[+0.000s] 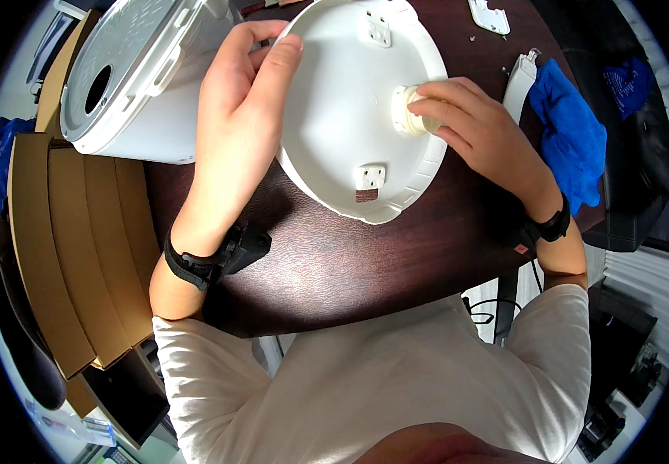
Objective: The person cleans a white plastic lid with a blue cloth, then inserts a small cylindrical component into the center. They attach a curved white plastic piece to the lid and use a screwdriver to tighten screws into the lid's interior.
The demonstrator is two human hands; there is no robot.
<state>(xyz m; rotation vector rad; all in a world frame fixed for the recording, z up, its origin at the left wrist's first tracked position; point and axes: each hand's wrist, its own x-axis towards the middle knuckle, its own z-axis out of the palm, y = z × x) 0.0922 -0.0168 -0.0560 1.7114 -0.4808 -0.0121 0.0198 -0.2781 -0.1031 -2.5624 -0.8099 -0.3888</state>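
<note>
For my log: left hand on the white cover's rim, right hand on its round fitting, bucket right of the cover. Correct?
No: the head view shows the bucket left of the white cover, not right. The left hand is on the cover's rim, the right hand on its round fitting.

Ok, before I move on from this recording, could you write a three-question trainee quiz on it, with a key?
1. Which hand holds the white round cover by its rim?
2. True or false: the blue cloth lies to the left of the cover.
3. The right hand has its fingers on: a) the bucket, b) the cream round fitting, c) the cardboard box.

Key: 1. The left hand. 2. False, it lies to the right. 3. b.
</note>
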